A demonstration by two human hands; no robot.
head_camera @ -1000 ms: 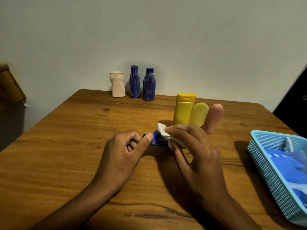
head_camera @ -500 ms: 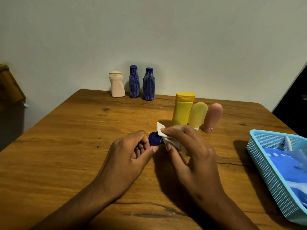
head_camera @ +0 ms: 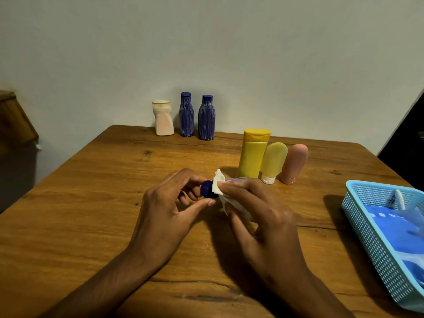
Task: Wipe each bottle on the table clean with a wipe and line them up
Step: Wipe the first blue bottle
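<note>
Lifted slightly, the blue bottle is pinched by the left grip; right grip clasps the wipe, apparently above the wooden table.

Two bare forearms, sleeveless as far as visible (upper arms out of frame). Left hand and right hand: no rings, watch or gloves. Fingernails short, unpainted.

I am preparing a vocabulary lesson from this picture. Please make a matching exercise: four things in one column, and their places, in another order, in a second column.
Things:
1. white wipe
2. pink bottle
3. cream bottle
4. blue basket

Places:
A. far edge of the table, near the wall
B. in the right hand
C. right edge of the table
D. beside the pale yellow bottle

Pairs: 1-B, 2-D, 3-A, 4-C
</note>
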